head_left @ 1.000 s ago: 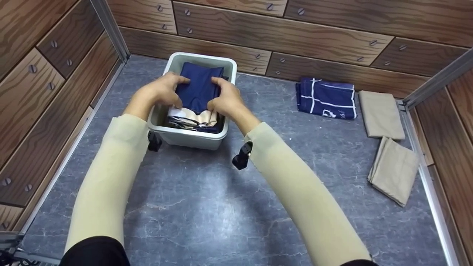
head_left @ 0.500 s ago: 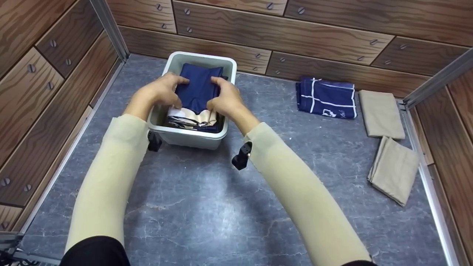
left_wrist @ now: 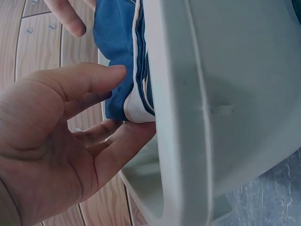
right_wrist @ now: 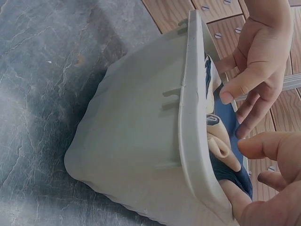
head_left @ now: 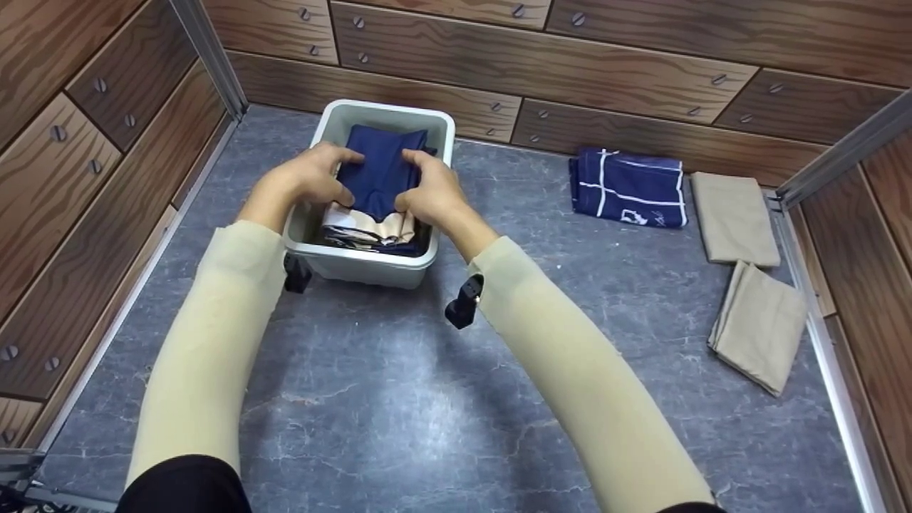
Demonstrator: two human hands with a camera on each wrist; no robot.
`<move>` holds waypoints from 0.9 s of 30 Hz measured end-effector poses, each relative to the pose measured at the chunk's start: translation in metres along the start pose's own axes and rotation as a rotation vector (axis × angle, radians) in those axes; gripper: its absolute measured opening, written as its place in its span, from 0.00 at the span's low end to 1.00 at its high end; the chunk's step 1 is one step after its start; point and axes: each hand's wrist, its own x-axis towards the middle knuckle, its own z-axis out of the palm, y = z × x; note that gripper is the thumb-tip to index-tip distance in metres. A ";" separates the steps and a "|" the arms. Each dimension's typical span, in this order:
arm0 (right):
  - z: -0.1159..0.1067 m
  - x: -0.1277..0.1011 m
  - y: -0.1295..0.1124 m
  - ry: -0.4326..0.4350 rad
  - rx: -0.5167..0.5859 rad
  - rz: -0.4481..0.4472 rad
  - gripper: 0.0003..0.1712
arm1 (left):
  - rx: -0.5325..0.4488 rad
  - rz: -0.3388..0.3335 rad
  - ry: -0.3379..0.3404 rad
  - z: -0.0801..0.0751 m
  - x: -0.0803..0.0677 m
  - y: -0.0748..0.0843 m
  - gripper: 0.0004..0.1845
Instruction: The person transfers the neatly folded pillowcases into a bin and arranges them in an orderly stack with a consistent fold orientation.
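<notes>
A folded navy cloth [head_left: 382,167] lies on top of a stack inside a pale grey plastic bin [head_left: 363,272]. My left hand [head_left: 308,174] holds the cloth's left side, thumb above and fingers down along the edge. From the right, my right hand [head_left: 436,191] holds the opposite side in the same manner. In the left wrist view, beige and navy folded layers [left_wrist: 140,101] show beside the fingers of my left hand [left_wrist: 66,127]. The right wrist view has rolled beige folds [right_wrist: 220,146] just inside the bin rim [right_wrist: 186,108], near my right hand [right_wrist: 277,193].
On the grey marbled floor [head_left: 427,399], a folded navy cloth with white lines [head_left: 630,189] lies at the back right. Two folded beige cloths, one farther back [head_left: 735,219] and one nearer [head_left: 761,329], lie beside the right wall. Wood-patterned panels [head_left: 541,60] enclose the area.
The navy cloth's far edge has come slightly toward me and lower in the bin. My right hand has shifted a little left; otherwise both hands keep their hold.
</notes>
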 end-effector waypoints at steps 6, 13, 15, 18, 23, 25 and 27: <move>0.000 0.000 -0.001 -0.003 0.002 0.003 0.50 | -0.007 0.008 0.008 0.000 0.000 0.000 0.40; 0.000 -0.002 -0.004 -0.024 0.019 0.001 0.49 | 0.007 0.013 0.010 0.001 -0.002 0.000 0.40; 0.000 -0.003 -0.005 -0.033 0.032 0.005 0.48 | 0.002 0.005 0.003 0.001 -0.004 0.002 0.39; 0.000 -0.003 -0.005 -0.043 0.052 0.007 0.47 | -0.019 -0.017 -0.015 0.000 -0.006 0.004 0.38; -0.001 -0.004 -0.002 -0.033 0.103 0.000 0.46 | -0.046 -0.027 -0.013 -0.002 -0.010 0.007 0.37; -0.002 -0.005 -0.001 -0.033 0.138 -0.006 0.46 | -0.047 -0.022 -0.001 -0.002 -0.010 0.008 0.37; -0.003 -0.006 0.001 -0.039 0.189 -0.007 0.45 | -0.047 -0.013 0.016 -0.001 -0.011 0.007 0.37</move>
